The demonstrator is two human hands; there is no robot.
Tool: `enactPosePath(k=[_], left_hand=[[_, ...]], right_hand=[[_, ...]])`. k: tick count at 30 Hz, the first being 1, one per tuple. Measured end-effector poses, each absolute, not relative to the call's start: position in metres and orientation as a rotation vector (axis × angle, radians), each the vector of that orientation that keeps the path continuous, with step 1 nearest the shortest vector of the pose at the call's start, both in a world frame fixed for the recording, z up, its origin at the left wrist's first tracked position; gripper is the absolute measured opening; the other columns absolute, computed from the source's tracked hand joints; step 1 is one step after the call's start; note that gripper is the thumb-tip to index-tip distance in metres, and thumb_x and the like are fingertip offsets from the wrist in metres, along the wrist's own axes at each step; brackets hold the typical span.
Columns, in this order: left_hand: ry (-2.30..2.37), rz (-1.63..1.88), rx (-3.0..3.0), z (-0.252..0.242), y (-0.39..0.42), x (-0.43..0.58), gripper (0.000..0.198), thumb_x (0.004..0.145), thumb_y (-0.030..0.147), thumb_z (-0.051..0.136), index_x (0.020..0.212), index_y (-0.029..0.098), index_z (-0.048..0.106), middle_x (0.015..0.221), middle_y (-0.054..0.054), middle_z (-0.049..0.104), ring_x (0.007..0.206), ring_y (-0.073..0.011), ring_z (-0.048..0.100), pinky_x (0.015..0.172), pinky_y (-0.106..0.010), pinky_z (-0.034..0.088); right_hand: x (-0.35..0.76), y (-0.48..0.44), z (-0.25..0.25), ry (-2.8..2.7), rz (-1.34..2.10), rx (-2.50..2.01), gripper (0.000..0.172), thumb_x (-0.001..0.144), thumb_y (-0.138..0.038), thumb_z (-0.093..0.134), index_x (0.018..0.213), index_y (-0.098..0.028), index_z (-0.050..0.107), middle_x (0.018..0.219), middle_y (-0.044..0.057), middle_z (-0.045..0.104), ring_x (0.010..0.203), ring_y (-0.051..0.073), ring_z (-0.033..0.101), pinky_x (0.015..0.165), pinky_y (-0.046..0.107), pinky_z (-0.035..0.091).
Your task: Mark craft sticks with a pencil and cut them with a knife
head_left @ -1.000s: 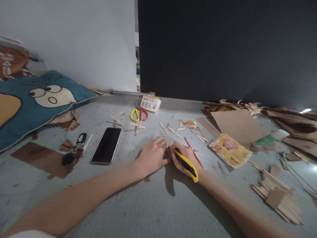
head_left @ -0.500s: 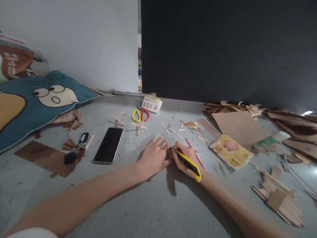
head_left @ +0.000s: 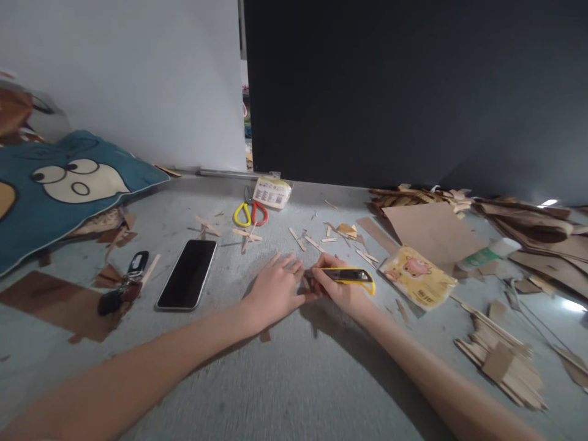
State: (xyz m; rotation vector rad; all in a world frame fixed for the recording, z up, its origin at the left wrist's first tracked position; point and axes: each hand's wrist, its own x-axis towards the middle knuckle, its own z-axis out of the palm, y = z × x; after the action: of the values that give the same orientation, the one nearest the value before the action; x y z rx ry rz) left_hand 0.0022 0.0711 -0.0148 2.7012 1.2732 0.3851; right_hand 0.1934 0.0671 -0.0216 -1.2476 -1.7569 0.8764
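A yellow and black utility knife (head_left: 351, 275) is in my right hand (head_left: 339, 291), its fingers closed around the front part. The knife lies low, with its back end pointing right; its tip is hidden by my fingers. My left hand (head_left: 274, 291) rests on the table with its fingers stretched forward and apart. Its thumb reaches across to the fingertips of my right hand. Between the two hands a small piece of wooden stick (head_left: 307, 282) partly shows under the fingers. Several loose stick pieces lie just beyond, among them a thin strip (head_left: 297, 239).
Left of my hands lie a phone (head_left: 187, 274), keys (head_left: 120, 293) and a blue cushion (head_left: 82, 171). Red-and-yellow-handled scissors (head_left: 250, 214) lie ahead beside a tissue pack (head_left: 272, 192). On the right are a yellow pack (head_left: 418, 277), cardboard (head_left: 432, 233) and a stick pile (head_left: 500, 361).
The knife has swung from slanting toward me to lying nearly crosswise, back end to the right. My right hand has turned with it. The whole view has shifted slightly.
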Motion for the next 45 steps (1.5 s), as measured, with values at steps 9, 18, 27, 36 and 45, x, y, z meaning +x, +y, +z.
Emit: enactPosePath(k=[9, 18, 27, 36, 45], left_hand=[[1.264, 0.413, 2.705, -0.017, 0.072, 0.003, 0.057, 0.100, 0.058, 0.060, 0.135, 0.014, 0.071, 0.145, -0.016, 0.067, 0.148, -0.0347, 0.051, 0.126, -0.052, 0.033], [1.304, 0.350, 2.703, -0.013, 0.070, 0.002, 0.061, 0.097, 0.059, 0.065, 0.136, 0.013, 0.071, 0.148, -0.016, 0.065, 0.148, -0.0342, 0.051, 0.127, -0.051, 0.033], [1.299, 0.417, 2.653, -0.012, 0.069, 0.002, 0.059, 0.099, 0.058, 0.063, 0.134, 0.012, 0.071, 0.146, -0.016, 0.066, 0.148, -0.0338, 0.051, 0.127, -0.052, 0.033], [1.277, 0.443, 2.651, -0.018, 0.071, 0.000, 0.059, 0.101, 0.058, 0.059, 0.135, 0.011, 0.070, 0.146, -0.015, 0.067, 0.149, -0.0335, 0.050, 0.126, -0.052, 0.033], [1.269, 0.461, 2.649, -0.019, 0.070, 0.000, 0.056, 0.100, 0.055, 0.061, 0.134, 0.012, 0.071, 0.145, -0.016, 0.067, 0.149, -0.0334, 0.050, 0.125, -0.053, 0.035]], right_hand=[[0.187, 0.068, -0.020, -1.177, 1.452, -1.213, 0.021, 0.084, -0.036, 0.068, 0.071, -0.026, 0.054, 0.057, -0.002, 0.065, 0.049, 0.017, 0.061, 0.052, 0.029, 0.049], [0.194, 0.069, -0.012, -1.088, 1.481, -1.131, 0.031, 0.078, -0.045, 0.078, 0.073, -0.023, 0.057, 0.058, -0.001, 0.064, 0.051, 0.016, 0.059, 0.053, 0.028, 0.047], [0.201, 0.056, -0.026, -1.710, 0.847, -1.264, 0.028, 0.094, -0.049, 0.065, 0.081, -0.024, 0.060, 0.059, -0.002, 0.062, 0.052, 0.015, 0.056, 0.064, 0.031, 0.051], [0.203, 0.059, -0.038, -1.769, 0.817, -1.259, 0.027, 0.096, -0.048, 0.062, 0.086, -0.023, 0.063, 0.067, 0.000, 0.068, 0.055, 0.015, 0.061, 0.060, 0.027, 0.050], [0.202, 0.057, -0.033, -1.866, 0.717, -1.242, 0.018, 0.099, -0.037, 0.057, 0.088, -0.024, 0.061, 0.068, -0.001, 0.069, 0.056, 0.015, 0.064, 0.063, 0.026, 0.051]])
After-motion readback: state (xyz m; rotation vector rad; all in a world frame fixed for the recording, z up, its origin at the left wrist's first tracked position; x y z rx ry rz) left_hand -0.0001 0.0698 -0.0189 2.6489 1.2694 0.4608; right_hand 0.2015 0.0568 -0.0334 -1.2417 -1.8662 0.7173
